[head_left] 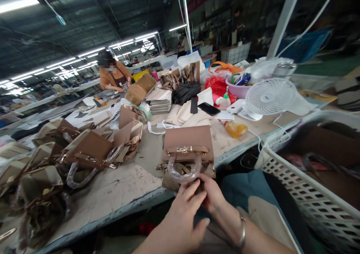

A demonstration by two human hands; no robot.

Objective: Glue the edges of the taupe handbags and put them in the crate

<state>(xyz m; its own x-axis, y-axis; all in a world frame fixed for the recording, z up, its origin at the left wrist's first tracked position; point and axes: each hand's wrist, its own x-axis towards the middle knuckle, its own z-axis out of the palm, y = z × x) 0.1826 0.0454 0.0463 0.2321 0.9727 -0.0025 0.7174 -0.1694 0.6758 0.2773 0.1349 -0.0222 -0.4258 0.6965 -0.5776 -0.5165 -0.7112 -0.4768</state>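
Observation:
A brown handbag (188,136) lies on the near edge of the table, its flap side up and its gold clasp and strap facing me. Its plastic-wrapped handle (184,177) curves toward me, over bunched tan lining. My left hand (184,212) reaches over the bag's near side, fingers stretched out and thumb apart, fingertips by the handle and lining. Beside it my right hand (212,194), with a bracelet on the wrist, has its fingers closed at the bag's near edge, just right of the handle. The left hand partly hides what it pinches.
Several part-made brown bags (87,149) crowd the table's left. Behind are stacked pale panels (159,100), a phone (209,108), a bottle of amber liquid (235,129) and a white fan (268,96). A white plastic basket (303,186) stands at right. A person (116,74) works across the table.

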